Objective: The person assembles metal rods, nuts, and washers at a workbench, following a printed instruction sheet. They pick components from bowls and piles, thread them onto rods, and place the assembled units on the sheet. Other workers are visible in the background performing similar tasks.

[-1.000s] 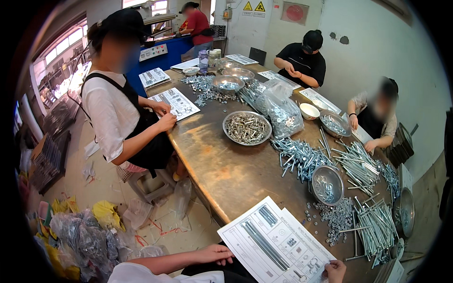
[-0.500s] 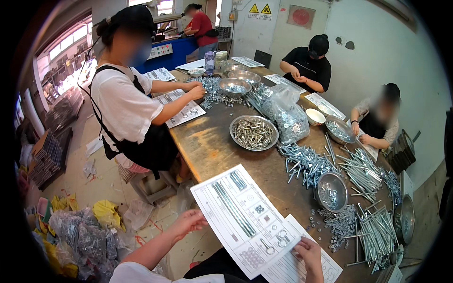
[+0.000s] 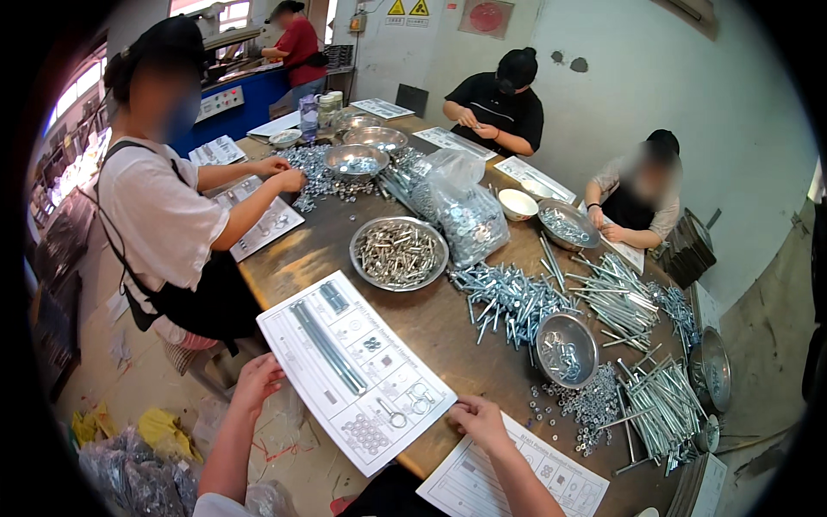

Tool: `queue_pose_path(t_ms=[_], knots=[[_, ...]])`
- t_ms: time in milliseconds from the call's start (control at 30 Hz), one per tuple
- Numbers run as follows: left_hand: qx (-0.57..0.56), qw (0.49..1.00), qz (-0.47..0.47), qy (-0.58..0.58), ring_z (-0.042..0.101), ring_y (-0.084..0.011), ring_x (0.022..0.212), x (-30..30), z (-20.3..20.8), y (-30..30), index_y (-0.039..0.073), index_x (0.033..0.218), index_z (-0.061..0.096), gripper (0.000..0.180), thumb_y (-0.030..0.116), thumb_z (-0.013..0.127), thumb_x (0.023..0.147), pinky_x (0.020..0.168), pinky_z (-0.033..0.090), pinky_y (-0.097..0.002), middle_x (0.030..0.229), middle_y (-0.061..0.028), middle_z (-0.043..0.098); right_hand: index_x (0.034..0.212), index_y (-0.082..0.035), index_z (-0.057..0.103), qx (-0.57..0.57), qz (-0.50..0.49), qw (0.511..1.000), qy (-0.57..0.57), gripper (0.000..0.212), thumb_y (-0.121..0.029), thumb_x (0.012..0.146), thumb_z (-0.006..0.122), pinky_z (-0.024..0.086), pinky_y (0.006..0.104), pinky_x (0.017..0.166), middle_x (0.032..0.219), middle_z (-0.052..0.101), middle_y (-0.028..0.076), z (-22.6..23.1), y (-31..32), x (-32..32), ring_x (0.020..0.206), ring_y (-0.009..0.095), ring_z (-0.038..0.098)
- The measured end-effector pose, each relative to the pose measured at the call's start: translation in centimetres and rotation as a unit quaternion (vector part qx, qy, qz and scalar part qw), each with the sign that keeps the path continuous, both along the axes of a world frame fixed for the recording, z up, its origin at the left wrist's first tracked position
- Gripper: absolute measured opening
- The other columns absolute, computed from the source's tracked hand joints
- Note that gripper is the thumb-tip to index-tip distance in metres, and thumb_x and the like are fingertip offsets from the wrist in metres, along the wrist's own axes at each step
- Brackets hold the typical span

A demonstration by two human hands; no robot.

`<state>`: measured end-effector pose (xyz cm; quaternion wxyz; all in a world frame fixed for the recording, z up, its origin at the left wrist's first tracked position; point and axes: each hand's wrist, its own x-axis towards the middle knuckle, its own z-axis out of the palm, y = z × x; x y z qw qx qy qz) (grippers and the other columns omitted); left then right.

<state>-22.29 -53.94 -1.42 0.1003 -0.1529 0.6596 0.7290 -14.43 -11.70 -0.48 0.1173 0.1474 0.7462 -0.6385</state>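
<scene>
A white printed card (image 3: 301,379) is tilted in front of me over the table's near edge. It shows long metal rods, shorter ones, nuts, washers and eye bolts in boxes; I cannot tell which are real and which printed. My left hand (image 3: 257,383) has its fingers closed at the card's left edge. The thumb and fingers of my right hand (image 3: 480,422) pinch its lower right corner. A second printed card (image 3: 517,482) lies on the table's near edge, partly under my right forearm.
On the table (image 3: 297,267) are a steel bowl of bolts (image 3: 399,254), a bag of washers (image 3: 469,220), loose bolts (image 3: 508,297), a bowl of rings (image 3: 566,349), nuts (image 3: 590,409) and long rods (image 3: 663,409). Co-workers sit or stand around it. Plastic bags (image 3: 142,470) lie on the floor.
The view has swung to the right, so the scene sits further left. The held card has moved left off the second card, uncovering more of it. Both hands stay at its edges.
</scene>
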Motion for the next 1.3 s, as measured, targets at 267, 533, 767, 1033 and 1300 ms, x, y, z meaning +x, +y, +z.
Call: queue_pose_path(t_ms=[267, 533, 767, 1033, 1300], knots=[[-0.271, 0.928, 0.026, 0.255, 0.06, -0.0106, 0.088, -9.8, 6.8, 1.9, -0.007, 0.109, 0.065, 0.027, 0.017, 0.059, 0.096, 0.078, 0.047, -0.0265, 0.096, -0.0072, 0.068, 0.091, -0.006, 0.074, 0.382, -0.02, 0.904, 0.194, 0.018, -0.021, 0.086, 0.066, 0.054, 0.0391, 0.068, 0.083, 0.071, 0.017, 1.0, -0.5, -1.7, 0.073, 0.034, 0.069], [-0.373, 0.794, -0.102, 0.469, 0.066, -0.0325, 0.091, -31.3, 8.3, 19.6, 0.006, 0.1, 0.072, 0.027, 0.028, 0.061, 0.091, 0.08, 0.051, -0.0401, 0.098, -0.0154, 0.069, 0.081, -0.009, 0.07, 0.387, -0.075, 0.87, 0.297, 0.009, -0.018, 0.082, 0.071, 0.053, 0.0373, 0.057, 0.077, 0.07, 0.01, -2.2, 0.2, -2.2, 0.066, 0.029, 0.068], [-0.616, 0.709, -0.292, 0.182, 0.061, -0.0367, 0.114, -41.6, 7.3, 27.7, 0.001, 0.109, 0.07, 0.044, 0.034, 0.049, 0.09, 0.097, 0.048, -0.0439, 0.121, -0.0198, 0.065, 0.081, -0.008, 0.07, 0.371, -0.078, 0.879, 0.29, 0.007, -0.015, 0.081, 0.073, 0.053, 0.0353, 0.053, 0.074, 0.07, 0.009, -2.5, 0.4, -2.4, 0.061, 0.027, 0.068], [-0.466, 0.793, -0.388, 0.062, 0.063, -0.0293, 0.108, -47.0, 4.3, 26.8, 0.003, 0.116, 0.07, 0.054, 0.041, 0.072, 0.078, 0.094, 0.048, -0.0376, 0.122, -0.0173, 0.066, 0.08, -0.011, 0.067, 0.381, -0.072, 0.881, 0.272, 0.007, -0.016, 0.082, 0.072, 0.052, 0.0356, 0.05, 0.07, 0.067, 0.005, -2.0, 0.6, -2.5, 0.058, 0.026, 0.066], [-0.327, 0.884, -0.295, 0.158, 0.067, -0.0199, 0.076, -49.1, 0.9, 24.9, 0.001, 0.09, 0.076, 0.025, 0.021, 0.079, 0.075, 0.073, 0.052, -0.0342, 0.084, -0.0087, 0.073, 0.079, -0.01, 0.067, 0.365, -0.077, 0.883, 0.287, 0.008, -0.015, 0.081, 0.073, 0.051, 0.0352, 0.05, 0.068, 0.066, 0.006, -2.3, 0.5, -2.6, 0.057, 0.026, 0.065]])
